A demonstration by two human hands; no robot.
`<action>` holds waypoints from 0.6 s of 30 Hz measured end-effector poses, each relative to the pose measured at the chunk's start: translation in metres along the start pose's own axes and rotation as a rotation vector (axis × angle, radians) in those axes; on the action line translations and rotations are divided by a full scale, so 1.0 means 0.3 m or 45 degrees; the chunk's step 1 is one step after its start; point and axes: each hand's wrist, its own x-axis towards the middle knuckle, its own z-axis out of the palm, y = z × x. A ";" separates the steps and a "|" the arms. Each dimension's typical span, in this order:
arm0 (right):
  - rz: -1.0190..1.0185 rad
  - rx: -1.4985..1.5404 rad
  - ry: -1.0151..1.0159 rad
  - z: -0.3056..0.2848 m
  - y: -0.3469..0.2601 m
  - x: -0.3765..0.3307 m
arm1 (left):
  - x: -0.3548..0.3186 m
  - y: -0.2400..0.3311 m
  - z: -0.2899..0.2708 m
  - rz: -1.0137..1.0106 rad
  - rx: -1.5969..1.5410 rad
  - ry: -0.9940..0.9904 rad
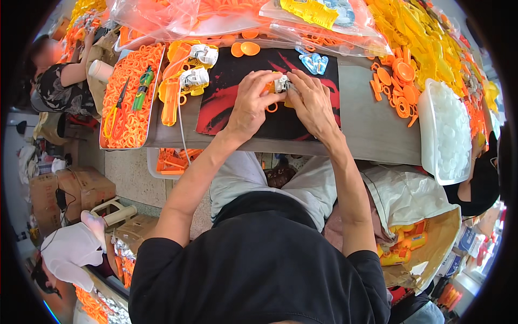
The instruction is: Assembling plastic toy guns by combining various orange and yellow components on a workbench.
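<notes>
Both hands meet over a black and red mat [226, 97] on the grey table [372, 129]. My left hand [250, 102] and my right hand [312, 102] pinch a small white and orange plastic part [280, 85] between the fingertips. An orange ring [272, 107] lies just under my left fingers. Pale blue clear parts [314, 63] rest on the mat's far edge, past my right hand.
A tray of orange rings [132, 92] with scissors and a green tool stands at left. Orange and white assembled pieces [189, 75] lie beside the mat. A white tub of clear caps [448, 129] sits at right, with yellow and orange parts behind. Other people work at left and right.
</notes>
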 end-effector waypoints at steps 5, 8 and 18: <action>0.028 -0.042 0.045 0.029 -0.002 -0.009 | 0.007 0.025 -0.014 0.124 0.252 0.003; 0.048 -0.005 0.080 0.037 -0.002 -0.016 | -0.023 0.052 -0.032 -0.004 0.257 0.026; 0.050 0.022 0.005 0.010 -0.006 -0.017 | -0.088 0.191 0.079 0.251 0.425 -0.284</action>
